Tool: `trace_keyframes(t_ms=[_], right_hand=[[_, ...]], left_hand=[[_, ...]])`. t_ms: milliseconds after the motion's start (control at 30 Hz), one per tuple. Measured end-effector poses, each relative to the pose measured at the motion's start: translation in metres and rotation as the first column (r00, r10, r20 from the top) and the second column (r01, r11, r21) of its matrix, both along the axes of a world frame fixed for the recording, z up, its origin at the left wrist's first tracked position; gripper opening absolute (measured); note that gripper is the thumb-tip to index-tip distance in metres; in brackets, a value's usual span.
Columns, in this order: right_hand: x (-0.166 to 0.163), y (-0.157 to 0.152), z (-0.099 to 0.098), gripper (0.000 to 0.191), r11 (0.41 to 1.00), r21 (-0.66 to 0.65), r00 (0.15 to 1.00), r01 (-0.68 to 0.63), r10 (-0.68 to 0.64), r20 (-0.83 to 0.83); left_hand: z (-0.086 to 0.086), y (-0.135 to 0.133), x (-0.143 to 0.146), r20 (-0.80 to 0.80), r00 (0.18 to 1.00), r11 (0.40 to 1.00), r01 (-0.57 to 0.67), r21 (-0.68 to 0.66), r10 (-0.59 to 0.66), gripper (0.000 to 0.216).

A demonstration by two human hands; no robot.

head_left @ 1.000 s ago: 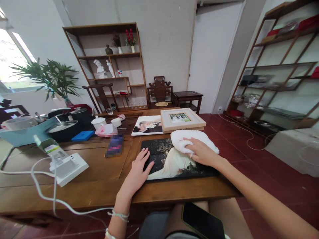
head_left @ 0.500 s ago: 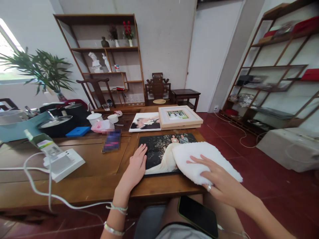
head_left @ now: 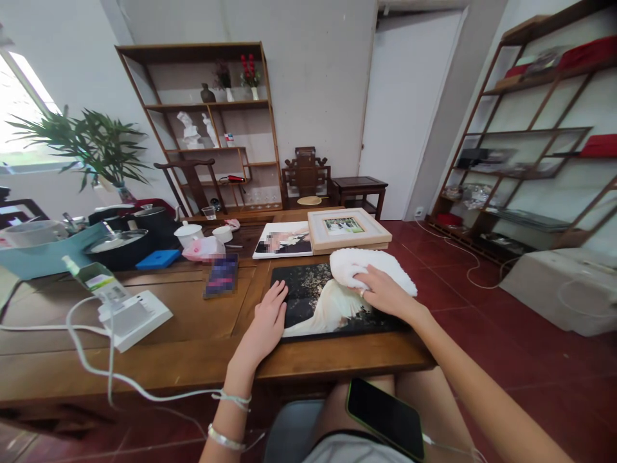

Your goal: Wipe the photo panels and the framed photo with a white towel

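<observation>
Phone (head_left: pixel 385 419): on my lap, screen dark. Table (head_left: pixel 308 357): directly ahead. My L hand (head_left: pixel 267 323): fingers extended, small gaps btwn., laid on L edge of photo (head_left: pixel 325 312), nothing gripped. Photo: flat on table nr. front edge, face up. My R hand (head_left: pixel 385 294): fingers bent, closed on bunched white cloth (head_left: pixel 388 262); cloth covers far R part of photo. To L, apart from photo: white cable (head_left: pixel 89 370) & box (head_left: pixel 144 321). Behind photo: canvas (head_left: pixel 284 241) w/ white edge; frame (head_left: pixel 322 242) just R of it. Far L on table: blue pad (head_left: pixel 157 259), cup (head_left: pixel 187 235). Beyond table: chair (head_left: pixel 305 172), shelf unit (head_left: pixel 193 47) at wall.
</observation>
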State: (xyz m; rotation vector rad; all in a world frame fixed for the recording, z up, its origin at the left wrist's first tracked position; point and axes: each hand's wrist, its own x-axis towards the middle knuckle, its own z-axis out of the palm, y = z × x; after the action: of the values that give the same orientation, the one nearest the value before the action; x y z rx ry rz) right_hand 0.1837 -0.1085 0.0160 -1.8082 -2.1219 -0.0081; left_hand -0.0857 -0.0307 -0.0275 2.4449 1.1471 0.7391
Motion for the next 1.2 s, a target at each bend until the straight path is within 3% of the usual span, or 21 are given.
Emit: trace_keyframes(t_ms=[133, 233, 367, 433, 533, 633, 733, 867, 1033, 1100, 1200], right_hand=[[-0.034, -0.038, -0.008, 0.033, 0.997, 0.063, 0.998, -0.050, 0.052, -0.027], [-0.061, -0.064, -0.014, 0.032, 0.984, 0.075, 0.985, -0.160, 0.164, -0.057], [-0.068, -0.072, -0.013, 0.030, 0.981, 0.062, 0.980, -0.183, 0.187, -0.070], [-0.055, -0.065, -0.011, 0.027, 0.993, 0.040, 0.990, -0.113, 0.116, -0.074], [-0.024, -0.048, -0.008, 0.028, 0.996, 0.010, 0.992, 0.091, -0.090, -0.093], [0.003, -0.033, -0.006, 0.030, 0.958, -0.017, 0.951, 0.288, -0.288, -0.112], [0.004, -0.023, -0.006, 0.029, 0.929, 0.019, 0.928, 0.370, -0.369, -0.055], [-0.039, -0.021, -0.007, 0.029, 0.969, 0.085, 0.972, 0.231, -0.233, 0.013], [-0.093, -0.027, -0.006, 0.029, 0.989, 0.074, 0.987, -0.126, 0.133, -0.096], [-0.093, -0.030, -0.004, 0.027, 0.977, 0.063, 0.966, -0.203, 0.210, -0.149], [-0.073, -0.036, -0.002, 0.025, 0.985, 0.041, 0.965, -0.165, 0.170, -0.202]], left_hand=[[-0.001, -0.001, 0.001, 0.023, 1.000, 1.000, -0.004, 0.007, 0.004, 0.042], [-0.001, -0.001, 0.001, 0.043, 0.999, 1.000, -0.014, 0.013, 0.013, 0.041], [-0.001, -0.002, 0.002, 0.048, 0.999, 1.000, -0.008, 0.006, 0.008, 0.041], [-0.001, -0.002, 0.002, 0.054, 0.998, 1.000, -0.007, 0.003, 0.006, 0.041], [0.000, -0.002, 0.002, 0.049, 0.999, 1.000, -0.003, 0.005, 0.003, 0.042], [0.002, -0.003, 0.002, 0.021, 1.000, 1.000, 0.005, -0.011, -0.004, 0.042], [0.002, -0.004, 0.001, 0.012, 1.000, 1.000, 0.000, -0.026, 0.001, 0.042], [0.000, -0.003, 0.002, 0.046, 0.999, 1.000, -0.007, 0.000, 0.007, 0.041], [0.001, -0.003, 0.002, 0.035, 0.999, 1.000, 0.008, -0.020, -0.007, 0.042], [0.002, -0.004, 0.002, 0.033, 0.999, 1.000, 0.010, -0.023, -0.009, 0.043], [0.002, -0.004, 0.003, 0.040, 0.999, 1.000, -0.001, -0.024, 0.002, 0.042]])
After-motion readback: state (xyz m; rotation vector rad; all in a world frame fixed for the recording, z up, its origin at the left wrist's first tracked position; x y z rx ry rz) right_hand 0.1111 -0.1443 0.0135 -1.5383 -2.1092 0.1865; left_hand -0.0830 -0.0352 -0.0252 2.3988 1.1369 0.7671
